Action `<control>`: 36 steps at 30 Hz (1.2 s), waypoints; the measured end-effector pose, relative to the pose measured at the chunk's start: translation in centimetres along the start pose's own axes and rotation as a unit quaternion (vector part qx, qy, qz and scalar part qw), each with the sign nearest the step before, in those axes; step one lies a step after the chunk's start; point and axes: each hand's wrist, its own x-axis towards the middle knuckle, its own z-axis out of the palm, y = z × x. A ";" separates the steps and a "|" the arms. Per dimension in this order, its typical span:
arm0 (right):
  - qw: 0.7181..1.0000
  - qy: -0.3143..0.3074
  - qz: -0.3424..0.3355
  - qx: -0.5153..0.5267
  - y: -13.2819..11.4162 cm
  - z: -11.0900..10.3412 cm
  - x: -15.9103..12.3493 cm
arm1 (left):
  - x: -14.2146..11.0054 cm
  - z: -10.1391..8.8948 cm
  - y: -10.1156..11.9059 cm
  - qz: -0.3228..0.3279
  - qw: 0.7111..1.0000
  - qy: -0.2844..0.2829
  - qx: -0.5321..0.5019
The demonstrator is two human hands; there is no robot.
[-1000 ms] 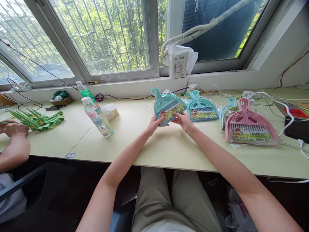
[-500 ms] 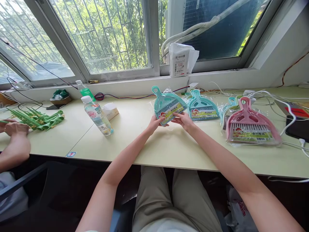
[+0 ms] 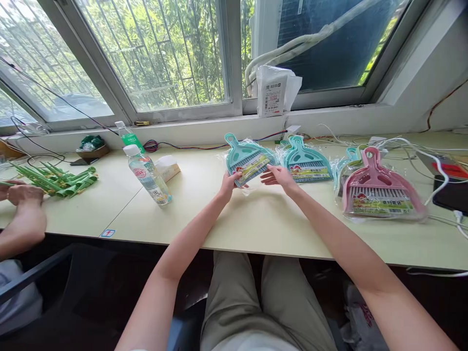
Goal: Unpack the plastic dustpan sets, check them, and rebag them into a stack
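My left hand (image 3: 229,185) is closed on the lower left corner of a teal mini dustpan and brush set (image 3: 248,158) in a clear wrapper, its thumb on the yellow-green label. The set is tilted, with its handle pointing up and left. By its lower right edge is my right hand (image 3: 280,176), fingers apart; the thumb tip is at the wrapper's edge, and whether it presses there I cannot tell. Just to the right lies a second teal dustpan set (image 3: 307,163). Farther right, a pink dustpan set (image 3: 382,187) lies over other wrapped sets.
A clear bottle (image 3: 146,175), a green-labelled bottle (image 3: 129,138) and a tissue box (image 3: 168,170) stand left of centre. At far left, another person's hand (image 3: 25,194) is beside green stems (image 3: 69,183). White cables (image 3: 440,170) and a dark phone-like device (image 3: 451,192) lie at right.
The held dustpan set has shifted slightly left and down with my left hand. My right thumb has slid off the label to the set's right edge.
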 end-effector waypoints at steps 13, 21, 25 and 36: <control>0.836 0.122 -0.425 -0.325 1.6 -1.4 0.9 | 0.7 -2.7 1.3 -0.185 0.982 0.022 -0.034; 0.874 0.135 -0.413 -0.216 1.4 -1.2 0.7 | 0.9 -3.8 0.7 -0.187 0.973 -0.129 0.037; 0.897 0.113 -0.386 -0.187 1.8 -1.1 0.9 | 0.5 -3.8 0.8 -0.176 0.958 -0.206 0.100; 0.960 0.136 -0.234 -0.068 3.1 -0.2 1.5 | 0.6 -4.0 1.0 -0.110 0.951 -0.238 0.166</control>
